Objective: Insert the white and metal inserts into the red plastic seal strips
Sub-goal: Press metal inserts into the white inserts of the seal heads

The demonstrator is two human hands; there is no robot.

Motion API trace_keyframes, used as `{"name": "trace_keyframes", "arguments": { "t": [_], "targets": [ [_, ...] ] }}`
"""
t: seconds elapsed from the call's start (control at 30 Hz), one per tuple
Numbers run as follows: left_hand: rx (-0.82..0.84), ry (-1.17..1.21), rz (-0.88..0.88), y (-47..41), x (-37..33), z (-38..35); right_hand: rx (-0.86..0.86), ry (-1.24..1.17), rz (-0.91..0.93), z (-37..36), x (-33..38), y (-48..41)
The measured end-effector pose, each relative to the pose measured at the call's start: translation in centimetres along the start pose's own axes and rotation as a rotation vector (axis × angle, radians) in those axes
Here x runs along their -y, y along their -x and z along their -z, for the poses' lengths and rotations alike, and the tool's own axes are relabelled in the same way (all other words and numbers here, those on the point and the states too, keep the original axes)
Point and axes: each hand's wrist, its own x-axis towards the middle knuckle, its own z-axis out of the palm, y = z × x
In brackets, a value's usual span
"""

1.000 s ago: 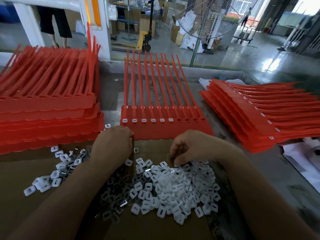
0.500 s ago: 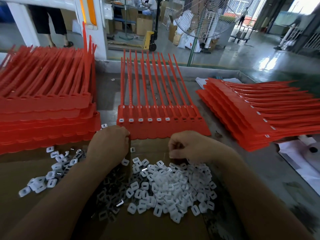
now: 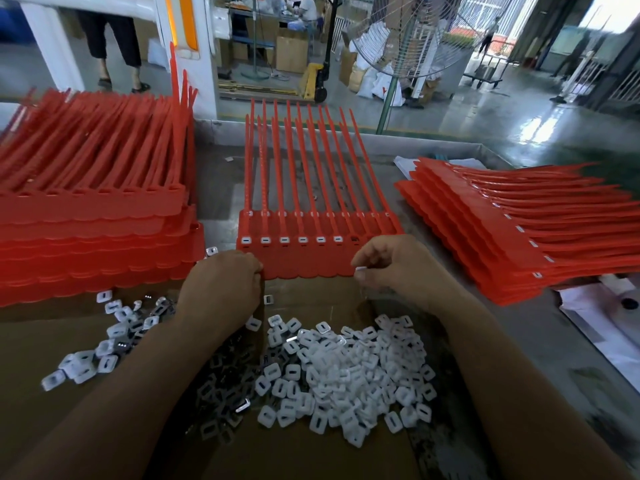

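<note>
Right hand (image 3: 398,268) pinches a light, stiff insert (image 3: 361,269) by its edges; left hand (image 3: 221,285) grips the bendy strip (image 3: 311,261) at its near edge.

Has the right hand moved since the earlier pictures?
Yes. The right hand has left the insert pile and moved away from the person, to the near edge of the red strip sheet, pinching a white insert.

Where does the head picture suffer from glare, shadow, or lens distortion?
In the head view, daylight glares off the shiny floor at upper right; the left forearm casts a shadow over the inserts beneath it, dimming them; the wide lens stretches the frame edges, where the left red strip stack goes soft.
</note>
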Motion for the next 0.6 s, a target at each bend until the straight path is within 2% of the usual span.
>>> {"name": "trace_keyframes", "arguments": {
  "t": [0.17, 0.4, 0.6],
  "targets": [
    [0.011, 0.006, 0.003, 0.0, -0.1, 0.2, -0.157, -0.074, 0.013, 0.4, 0.0, -1.3],
    [0.015, 0.003, 0.013, 0.0, -0.2, 0.1, -0.302, 0.04, -0.067, 0.5, -1.2, -4.4],
    [0.019, 0.014, 0.022, 0.0, -0.2, 0.1, -0.271, 0.044, -0.051, -0.4, -1.9, -6.2]
  ]
}}
